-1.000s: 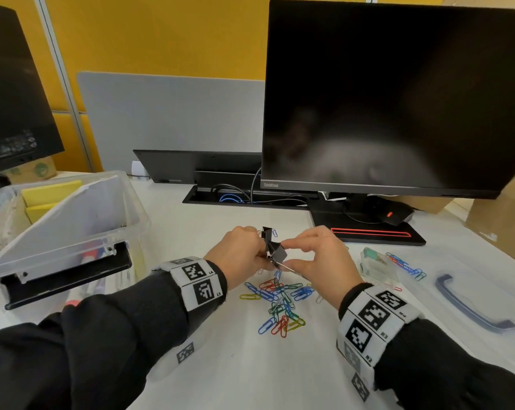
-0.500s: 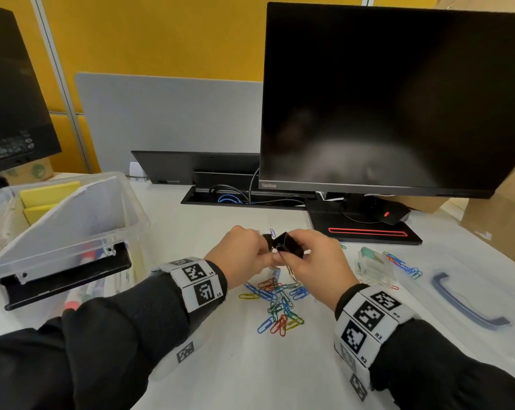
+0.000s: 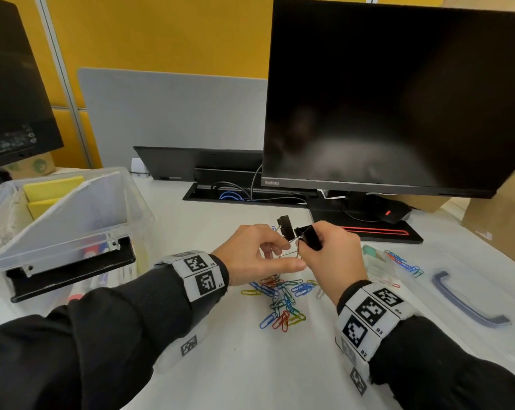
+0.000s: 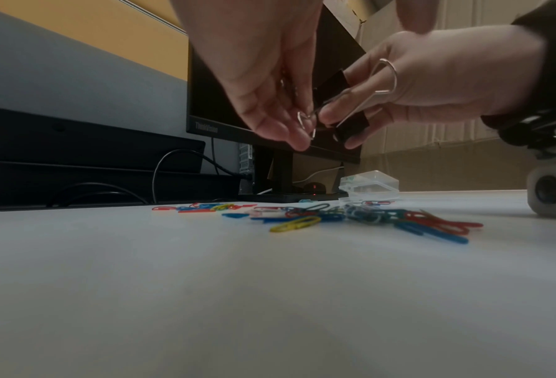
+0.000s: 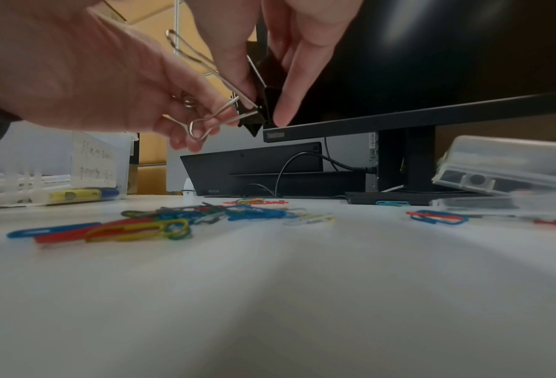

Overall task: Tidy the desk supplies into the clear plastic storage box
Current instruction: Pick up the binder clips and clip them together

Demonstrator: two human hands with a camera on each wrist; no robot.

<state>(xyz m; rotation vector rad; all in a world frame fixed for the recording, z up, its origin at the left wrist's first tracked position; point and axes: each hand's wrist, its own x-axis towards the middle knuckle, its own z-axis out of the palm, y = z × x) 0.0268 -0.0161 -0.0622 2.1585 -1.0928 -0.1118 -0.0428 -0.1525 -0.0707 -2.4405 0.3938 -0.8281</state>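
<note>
Two black binder clips are held close together above the desk. My left hand (image 3: 281,251) pinches the wire handles of the smaller binder clip (image 3: 284,225), seen from below in the right wrist view (image 5: 254,115). My right hand (image 3: 308,247) grips the body of the larger binder clip (image 3: 309,236), also in the left wrist view (image 4: 350,125). Whether their wires are hooked together I cannot tell. A pile of coloured paper clips (image 3: 279,297) lies on the desk beneath both hands. The clear storage box (image 3: 72,241) stands open at the left, holding yellow sticky notes and markers.
A small clear case (image 3: 379,261) and a few more paper clips (image 3: 404,263) lie to the right. The box lid with a blue handle (image 3: 469,300) rests at the far right. A monitor (image 3: 398,99) on its stand and a cable tray (image 3: 244,196) stand behind.
The clips, pressed together between my hands before, now sit slightly apart. My right hand has turned its clip and both hands sit a little higher.
</note>
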